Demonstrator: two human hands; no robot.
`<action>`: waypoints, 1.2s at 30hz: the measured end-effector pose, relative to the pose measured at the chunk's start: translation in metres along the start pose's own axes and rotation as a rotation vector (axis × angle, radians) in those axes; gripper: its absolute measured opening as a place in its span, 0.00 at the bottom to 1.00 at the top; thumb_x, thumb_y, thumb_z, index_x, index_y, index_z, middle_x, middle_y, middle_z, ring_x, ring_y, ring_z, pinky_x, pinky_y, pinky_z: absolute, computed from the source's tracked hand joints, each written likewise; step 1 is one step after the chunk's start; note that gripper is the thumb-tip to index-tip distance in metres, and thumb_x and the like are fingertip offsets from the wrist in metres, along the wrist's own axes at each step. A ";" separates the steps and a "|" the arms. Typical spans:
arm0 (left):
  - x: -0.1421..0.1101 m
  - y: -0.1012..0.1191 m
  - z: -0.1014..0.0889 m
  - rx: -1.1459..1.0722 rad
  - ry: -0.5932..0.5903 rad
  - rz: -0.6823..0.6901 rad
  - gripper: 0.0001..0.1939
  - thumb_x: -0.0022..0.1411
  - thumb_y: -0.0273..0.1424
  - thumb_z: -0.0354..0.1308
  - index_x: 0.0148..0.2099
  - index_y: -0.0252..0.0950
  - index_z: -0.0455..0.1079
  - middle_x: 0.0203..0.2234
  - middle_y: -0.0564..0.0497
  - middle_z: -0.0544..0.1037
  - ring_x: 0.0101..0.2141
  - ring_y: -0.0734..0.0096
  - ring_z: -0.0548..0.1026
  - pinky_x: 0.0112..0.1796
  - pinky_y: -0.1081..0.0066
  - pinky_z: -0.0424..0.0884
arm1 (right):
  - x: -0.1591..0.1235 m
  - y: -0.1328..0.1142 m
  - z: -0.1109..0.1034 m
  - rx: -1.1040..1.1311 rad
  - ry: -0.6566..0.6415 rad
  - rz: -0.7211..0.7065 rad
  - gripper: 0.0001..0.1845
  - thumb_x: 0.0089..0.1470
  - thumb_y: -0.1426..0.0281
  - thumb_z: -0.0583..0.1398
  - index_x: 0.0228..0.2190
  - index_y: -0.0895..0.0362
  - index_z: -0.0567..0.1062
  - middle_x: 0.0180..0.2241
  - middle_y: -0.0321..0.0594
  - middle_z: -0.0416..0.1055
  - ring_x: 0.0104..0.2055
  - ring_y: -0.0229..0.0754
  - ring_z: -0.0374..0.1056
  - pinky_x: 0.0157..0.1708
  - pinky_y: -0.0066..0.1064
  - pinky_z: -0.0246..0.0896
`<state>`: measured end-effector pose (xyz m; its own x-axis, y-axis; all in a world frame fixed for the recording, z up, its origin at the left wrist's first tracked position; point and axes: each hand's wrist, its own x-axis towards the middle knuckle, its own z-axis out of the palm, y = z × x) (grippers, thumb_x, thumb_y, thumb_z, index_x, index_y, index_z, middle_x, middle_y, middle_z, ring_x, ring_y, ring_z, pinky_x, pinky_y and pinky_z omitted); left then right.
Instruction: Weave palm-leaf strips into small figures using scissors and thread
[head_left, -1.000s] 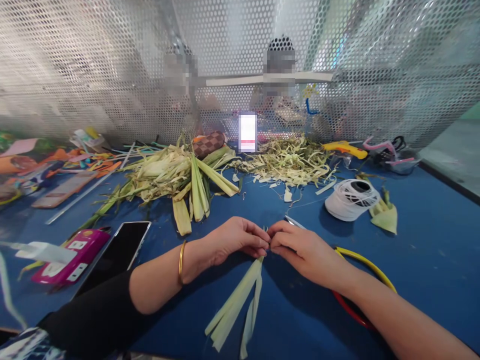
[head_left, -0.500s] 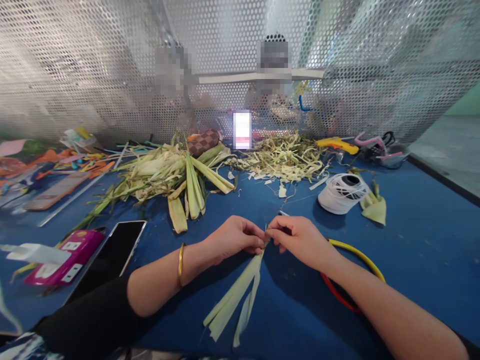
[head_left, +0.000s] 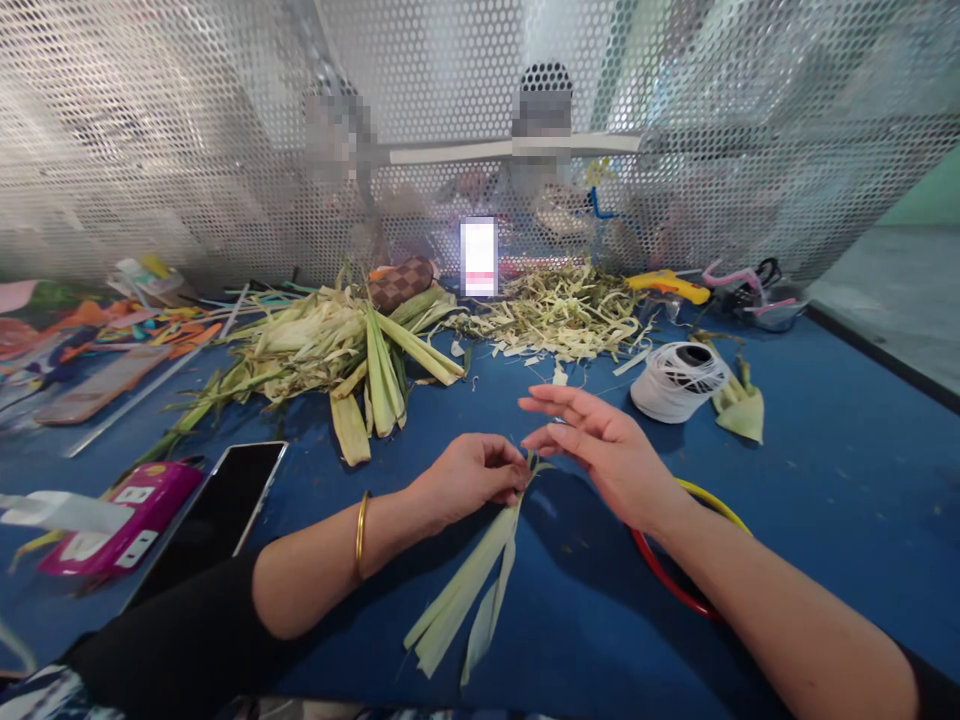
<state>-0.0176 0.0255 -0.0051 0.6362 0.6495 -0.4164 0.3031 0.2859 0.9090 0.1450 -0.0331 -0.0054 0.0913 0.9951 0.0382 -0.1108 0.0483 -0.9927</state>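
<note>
Between its thumb and fingers, my left hand pinches the narrow top of a small bundle of pale green corn husk strips. The strips fan out downward over the blue table. Just to the right, my right hand is raised with its fingers stretched out, and nothing shows in it. Its fingertips hover close above the tied-looking tip of the bundle; whether they touch a thread there I cannot tell. Beyond that hand stands a spool of white thread.
A heap of corn husks and a pile of shredded husk lie at the back. A dark-screened phone and a magenta power strip are at left. Under my right forearm sits a red and yellow ring. A perforated metal screen stands behind.
My right hand has let go of the bundle's tip, lifted slightly and spread its fingers. My left hand keeps its pinch in about the same place.
</note>
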 end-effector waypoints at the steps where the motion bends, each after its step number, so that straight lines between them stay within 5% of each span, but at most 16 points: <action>1: 0.000 0.001 0.000 0.006 0.003 -0.002 0.05 0.52 0.26 0.61 0.27 0.32 0.67 0.20 0.56 0.72 0.21 0.80 0.70 0.28 0.77 0.67 | 0.000 0.000 -0.002 -0.051 0.018 -0.013 0.18 0.50 0.66 0.60 0.44 0.54 0.71 0.42 0.41 0.74 0.32 0.37 0.73 0.35 0.32 0.68; 5: -0.001 0.002 -0.002 0.002 -0.011 0.003 0.04 0.54 0.26 0.59 0.29 0.32 0.68 0.21 0.55 0.73 0.21 0.81 0.70 0.28 0.77 0.67 | -0.002 0.006 -0.007 -0.439 -0.098 0.058 0.05 0.51 0.68 0.59 0.31 0.55 0.73 0.24 0.34 0.71 0.25 0.36 0.68 0.29 0.30 0.66; 11: 0.001 0.000 -0.005 -0.018 -0.033 0.027 0.05 0.55 0.29 0.60 0.30 0.33 0.67 0.22 0.54 0.74 0.21 0.81 0.70 0.28 0.78 0.67 | -0.003 0.020 -0.008 -0.759 -0.166 -0.034 0.04 0.51 0.72 0.60 0.27 0.54 0.76 0.28 0.35 0.67 0.28 0.36 0.65 0.29 0.29 0.60; 25: 0.001 0.004 -0.008 -0.033 0.061 -0.027 0.07 0.49 0.29 0.62 0.32 0.32 0.72 0.20 0.54 0.75 0.19 0.81 0.69 0.19 0.80 0.63 | -0.014 0.008 -0.001 -1.004 -0.130 -0.372 0.07 0.57 0.70 0.58 0.27 0.55 0.74 0.31 0.37 0.68 0.28 0.35 0.64 0.28 0.27 0.56; 36: 0.002 0.011 -0.014 -0.085 -0.005 -0.096 0.08 0.46 0.28 0.63 0.31 0.32 0.72 0.24 0.52 0.76 0.20 0.80 0.70 0.19 0.80 0.63 | -0.017 0.011 0.001 -1.222 -0.105 -0.566 0.12 0.62 0.68 0.53 0.32 0.55 0.75 0.32 0.39 0.69 0.30 0.37 0.65 0.29 0.28 0.55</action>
<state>-0.0229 0.0401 0.0041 0.6106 0.6126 -0.5019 0.3018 0.4059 0.8626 0.1413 -0.0494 -0.0164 -0.2511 0.8688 0.4268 0.8661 0.3986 -0.3018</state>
